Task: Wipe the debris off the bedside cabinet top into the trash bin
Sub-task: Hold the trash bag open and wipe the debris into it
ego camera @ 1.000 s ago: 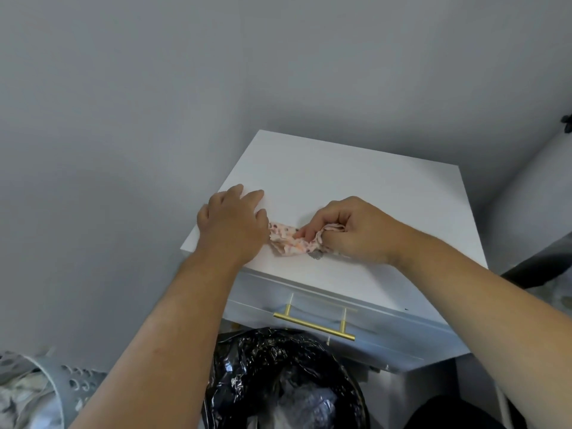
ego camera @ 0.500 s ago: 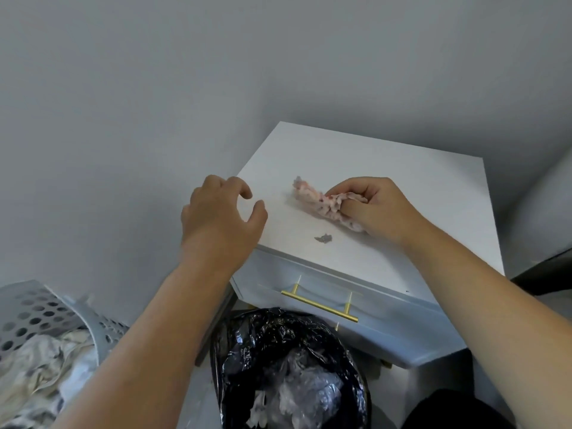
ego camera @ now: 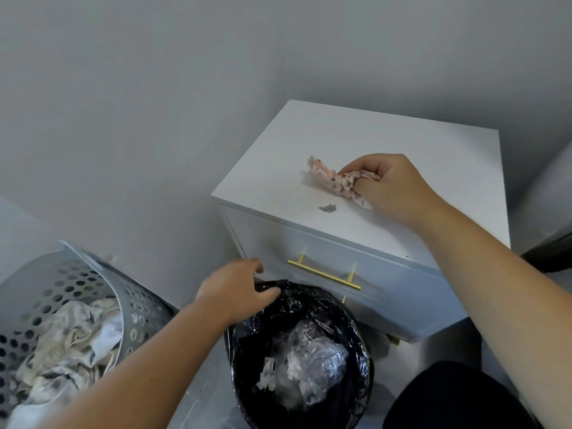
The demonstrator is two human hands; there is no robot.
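The white bedside cabinet stands against the grey wall. A small grey bit of debris lies on its top near the front edge. My right hand rests on the top just right of the debris, shut on a crumpled pink patterned cloth. On the floor in front of the cabinet stands the trash bin, lined with a black bag and holding crumpled clear plastic. My left hand is down at the bin's far left rim, fingers curled on the bag's edge.
A grey perforated laundry basket with pale cloths stands at the lower left. The cabinet drawer has a gold bar handle just above the bin. A dark shape fills the lower right corner.
My left hand left the cabinet's corner and dropped to the rim of the trash bin. My right hand pulled the cloth back from the debris, which now lies bare on the top.
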